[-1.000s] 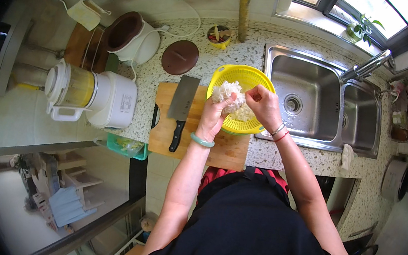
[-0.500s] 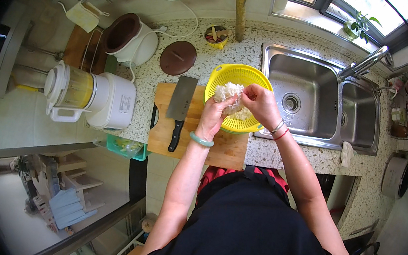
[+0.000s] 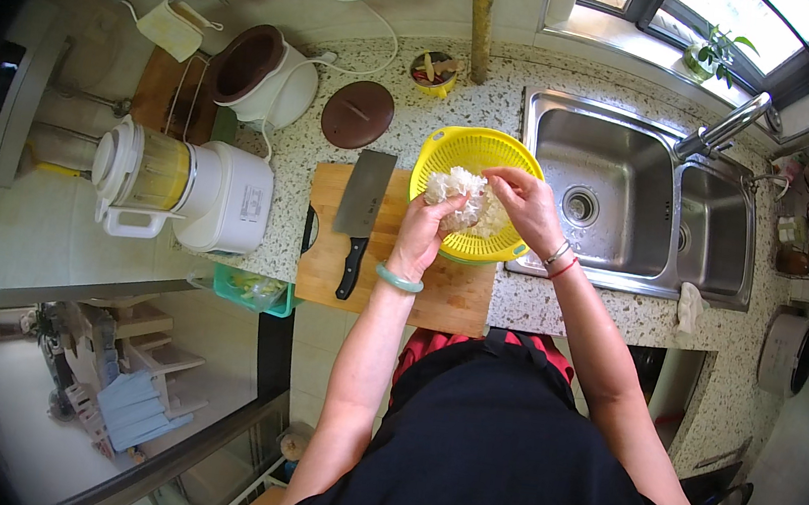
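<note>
A frilly white clump that looks like snow fungus (image 3: 454,186) is in my left hand (image 3: 418,236), whose fingers close round its lower side. It is held over a yellow colander (image 3: 482,142), where more pale pieces (image 3: 488,224) lie. My right hand (image 3: 527,210) is above the colander's right side, fingers stretched toward the clump and a little apart, with nothing visible in them. The colander overlaps a wooden cutting board (image 3: 449,298). A cleaver (image 3: 365,198) with a black handle lies on the board, left of my left hand.
On the right is a double steel sink (image 3: 600,155) with a faucet (image 3: 723,124). A brown lid (image 3: 357,115), a white cooker (image 3: 288,90) and a blender (image 3: 221,197) stand on the left. Behind the colander is a small yellow pot (image 3: 435,74); a green bin (image 3: 251,290) hangs below the counter.
My right hand has drawn slightly back from the clump, and its pinched fingers have spread apart. My left hand still holds the clump in nearly the same place.
</note>
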A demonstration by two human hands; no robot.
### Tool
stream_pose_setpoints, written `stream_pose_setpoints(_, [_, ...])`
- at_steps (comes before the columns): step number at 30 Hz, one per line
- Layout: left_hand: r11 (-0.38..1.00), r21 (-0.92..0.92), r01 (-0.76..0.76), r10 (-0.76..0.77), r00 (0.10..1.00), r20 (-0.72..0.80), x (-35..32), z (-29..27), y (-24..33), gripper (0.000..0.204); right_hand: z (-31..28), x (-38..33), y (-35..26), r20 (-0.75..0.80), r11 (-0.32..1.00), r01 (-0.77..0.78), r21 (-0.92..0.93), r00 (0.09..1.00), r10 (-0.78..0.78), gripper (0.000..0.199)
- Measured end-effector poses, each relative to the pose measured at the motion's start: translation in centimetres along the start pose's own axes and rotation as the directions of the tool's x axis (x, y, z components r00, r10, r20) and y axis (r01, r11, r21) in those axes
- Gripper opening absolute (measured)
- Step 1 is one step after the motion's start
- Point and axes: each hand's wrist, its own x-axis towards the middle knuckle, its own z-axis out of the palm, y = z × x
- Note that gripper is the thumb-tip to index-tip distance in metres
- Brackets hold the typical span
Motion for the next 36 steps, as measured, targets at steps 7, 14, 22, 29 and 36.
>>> stream_pose_setpoints(7, [0.977, 0.182, -0.110, 0.120, 0.992, -0.042, 0.6, -0.3, -0.8, 0.028, -0.3, 0.1, -2.0, 0.107, 0.993, -0.103, -0.061, 0.988, 0.109, 0.022])
stream_pose_setpoints(14, [0.978, 0.167, -0.123, 0.134, 0.989, -0.056, 0.5, 0.0, -0.7, 0.027, 0.0, 0.0, -1.5, 0.054, 0.994, -0.043, -0.103, 0.997, 0.049, 0.014])
stream_pose_setpoints(22, [0.968, 0.210, -0.139, 0.149, 0.988, -0.036, 0.5, -0.8, -0.9, 0.031, -0.1, 0.1, -0.5, 0.134, 0.988, -0.136, 0.074, 0.983, 0.126, 0.019])
stream_pose_setpoints(29, [0.939, 0.305, -0.160, 0.182, 0.982, -0.044, 0.4, -0.4, -0.7, 0.031, 0.0, 0.3, -0.9, 0.149, 0.989, -0.147, 0.004, 0.978, 0.145, 0.018])
stream_pose_setpoints(36, [0.973, 0.188, -0.132, 0.143, 0.989, -0.045, 0.3, -0.7, -1.0, 0.030, 0.1, -0.2, -1.5, 0.085, 0.993, -0.039, -0.116, 0.995, 0.049, 0.013])
